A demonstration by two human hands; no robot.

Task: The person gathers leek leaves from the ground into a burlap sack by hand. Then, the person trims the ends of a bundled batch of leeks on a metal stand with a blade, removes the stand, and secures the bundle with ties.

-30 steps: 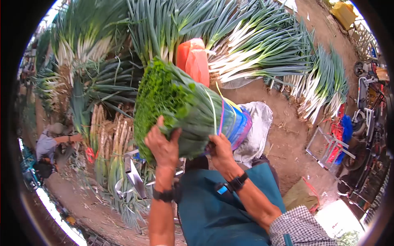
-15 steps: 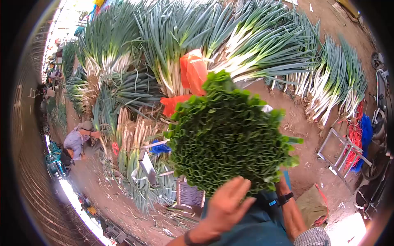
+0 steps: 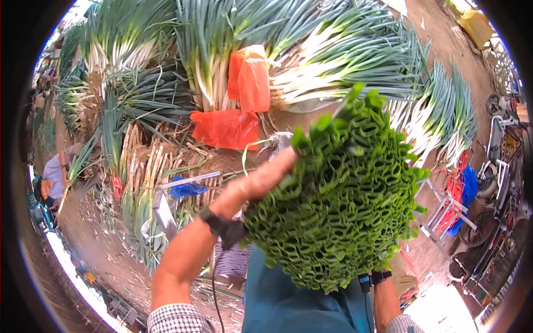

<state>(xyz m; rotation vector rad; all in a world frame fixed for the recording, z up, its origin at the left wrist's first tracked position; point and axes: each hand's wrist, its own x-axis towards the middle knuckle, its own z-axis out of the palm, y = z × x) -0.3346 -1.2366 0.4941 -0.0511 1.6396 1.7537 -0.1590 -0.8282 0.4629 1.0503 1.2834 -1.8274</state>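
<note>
A big round bundle of leafy greens [image 3: 338, 200] is held up before my body, its cut-looking ruffled leaf ends facing the camera. My left hand [image 3: 272, 173] lies against the bundle's upper left side, blurred, with its fingertips hidden behind the leaves. The right forearm rises at the lower right of the bundle, and my right hand is hidden behind the greens. A teal apron [image 3: 277, 299] covers my lap below.
Leeks [image 3: 344, 72] lie in long rows across the top, with orange-red bags [image 3: 226, 129] beside them. At the left, a person [image 3: 54, 176] crouches by more leeks. Metal frames [image 3: 444, 208] and blue and red plastic stand at the right. A woven stool [image 3: 230, 261] is near my lap.
The bundle has turned its leafy end to the camera and shifted right and slightly up. My left hand has moved from its front to its upper left side.
</note>
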